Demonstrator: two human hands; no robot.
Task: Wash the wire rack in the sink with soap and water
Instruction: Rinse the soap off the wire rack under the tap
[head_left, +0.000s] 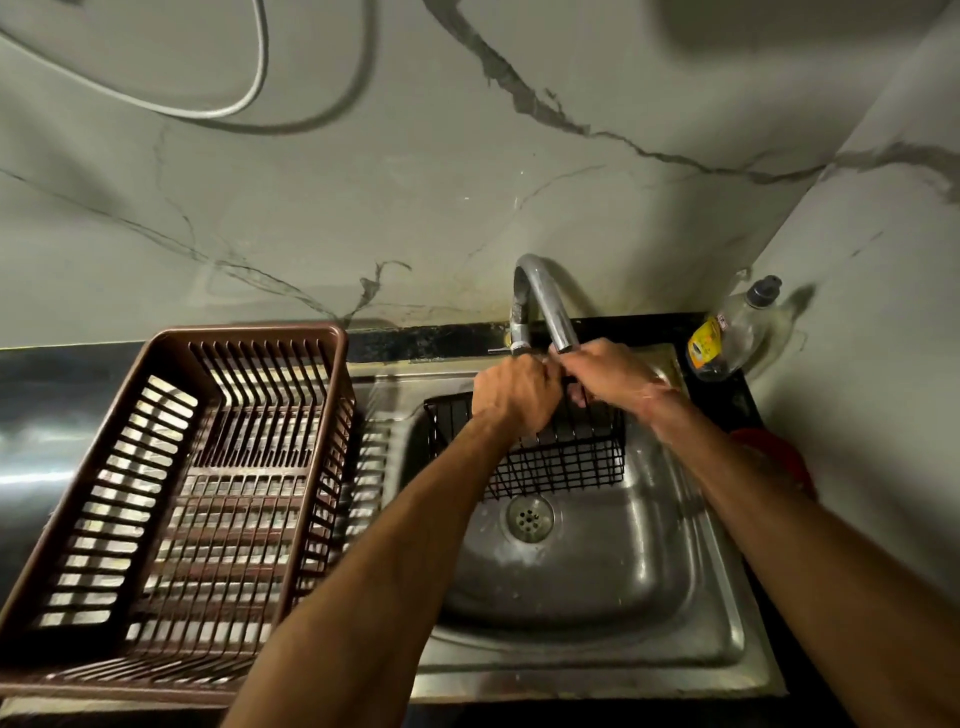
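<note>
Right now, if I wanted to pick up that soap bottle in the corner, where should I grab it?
Probably grab the soap bottle round its clear middle, just above the yellow label, coming from the sink side. It leans back into the wall corner, so the far sides are blocked, and the dark pump top is too small for a steady grip.

— Both arms are stretched forward, bare to the elbow, converging just under the tap spout.

— And the hands?

— Left hand knuckles up, fingers curled below the spout. Right hand just beside it, fingers curled too, nearly touching the left. What each grips is hidden from here.
</note>
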